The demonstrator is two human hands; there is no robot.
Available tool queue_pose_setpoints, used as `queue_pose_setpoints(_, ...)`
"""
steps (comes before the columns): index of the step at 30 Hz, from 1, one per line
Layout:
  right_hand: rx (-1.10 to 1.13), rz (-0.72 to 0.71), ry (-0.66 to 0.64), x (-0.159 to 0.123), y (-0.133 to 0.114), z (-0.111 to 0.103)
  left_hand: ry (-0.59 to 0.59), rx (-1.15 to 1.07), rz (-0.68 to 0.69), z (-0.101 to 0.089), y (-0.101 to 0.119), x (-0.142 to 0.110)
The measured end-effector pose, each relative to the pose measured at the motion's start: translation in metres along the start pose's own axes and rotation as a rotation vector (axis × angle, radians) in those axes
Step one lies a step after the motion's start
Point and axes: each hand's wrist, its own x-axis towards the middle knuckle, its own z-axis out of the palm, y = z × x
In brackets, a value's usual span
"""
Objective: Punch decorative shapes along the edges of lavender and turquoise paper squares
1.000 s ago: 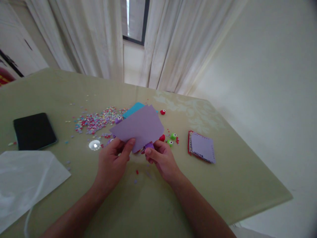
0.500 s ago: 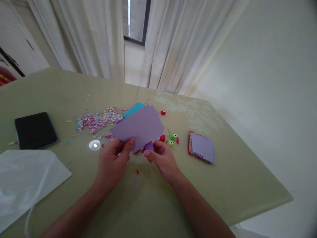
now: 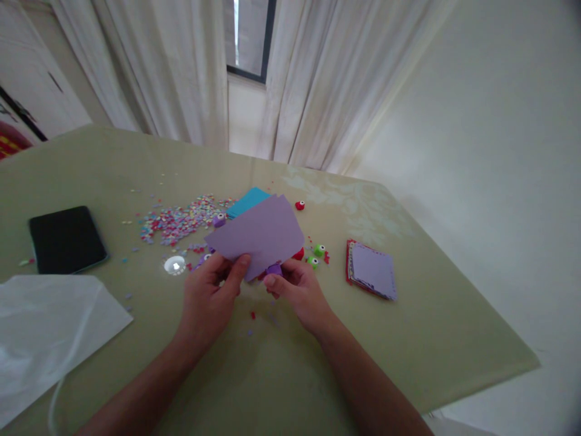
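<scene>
My left hand (image 3: 213,293) pinches a purple sheet of card (image 3: 261,236) at its lower left edge, thumb on top. In my right hand (image 3: 295,290) is a small purple paper punch (image 3: 274,270), held between thumb and fingers at the card's lower edge. Part of the punch is hidden by the fingers and card. Another purple punch with an eye (image 3: 219,220) stands behind the card's left side, beside blue card (image 3: 249,202). Two green punches (image 3: 319,251) and a red one (image 3: 300,205) lie to the right, and another red piece (image 3: 298,254) shows partly behind the card.
Tiny coloured paper bits (image 3: 181,221) lie heaped on the table (image 3: 436,327). A black tablet-like device (image 3: 68,239) and a white bag or sheet (image 3: 49,327) are at the left. A stack of cut cards (image 3: 373,270) is on the right. A small round shiny disc (image 3: 175,265) lies near my left hand.
The purple card and my left hand have shifted slightly to the right. The right hand keeps its grip on the purple punch at the card's edge.
</scene>
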Motion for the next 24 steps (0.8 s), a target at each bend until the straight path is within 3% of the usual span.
queue_pose_setpoints(24, 0.005, -0.019, 0.034, -0.0011, 0.0048, 0.0000, -0.036, -0.024, -0.024, -0.0022, -0.0007, -0.0011)
